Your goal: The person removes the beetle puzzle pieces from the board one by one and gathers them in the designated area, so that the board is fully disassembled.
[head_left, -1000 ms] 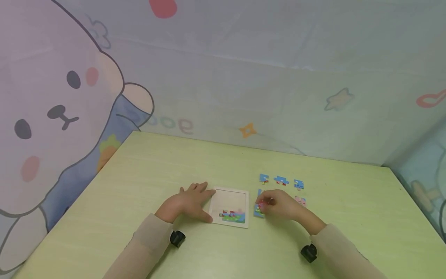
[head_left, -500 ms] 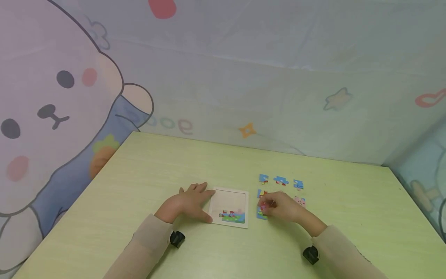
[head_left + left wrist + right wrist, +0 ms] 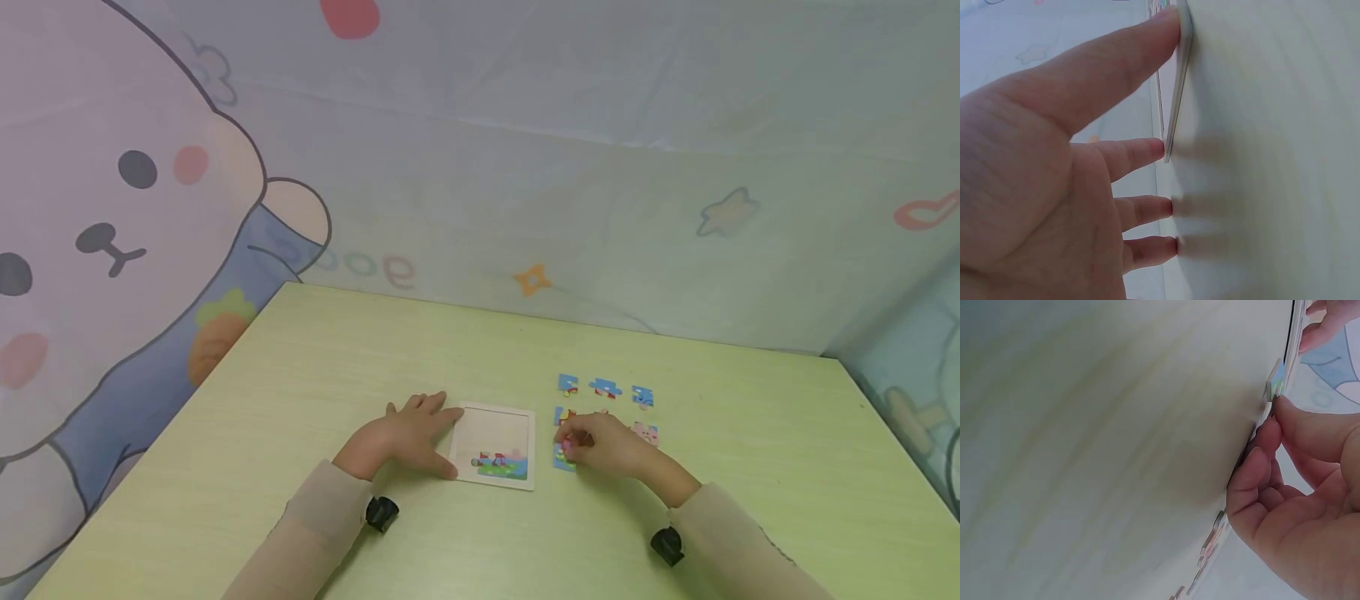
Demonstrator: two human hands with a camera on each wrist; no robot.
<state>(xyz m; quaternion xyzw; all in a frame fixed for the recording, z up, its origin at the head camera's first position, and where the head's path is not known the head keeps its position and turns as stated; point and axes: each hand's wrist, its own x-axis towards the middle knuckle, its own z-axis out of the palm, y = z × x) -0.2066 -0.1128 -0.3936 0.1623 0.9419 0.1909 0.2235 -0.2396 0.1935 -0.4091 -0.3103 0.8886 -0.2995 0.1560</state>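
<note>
My left hand (image 3: 411, 435) lies at the left side of a square puzzle tray (image 3: 491, 427), its fingers spread. In the left wrist view the thumb (image 3: 1141, 47) presses on the tray's rim, and a fingertip meets the tray's edge. A few joined jigsaw pieces (image 3: 504, 467) with green and blue print fill the tray's lower right. Just right of the tray, my right hand (image 3: 603, 446) pinches a blue and green jigsaw piece (image 3: 564, 458) between thumb and curled fingers. The right wrist view shows this piece (image 3: 1275, 381) tilted, close over the table; the fingers partly hide it.
Loose jigsaw pieces lie around the right hand: a top row with a blue one (image 3: 604, 387), a yellow-printed piece (image 3: 561, 416) below, and a pink one (image 3: 647, 433) at right. A printed cloth (image 3: 480, 183) hangs behind the table (image 3: 360, 333).
The right hand has shifted slightly right with its jigsaw piece, uncovering the yellow-printed piece, then stayed nearly still. The left hand holds its place. The bear on the cloth appears shifted left.
</note>
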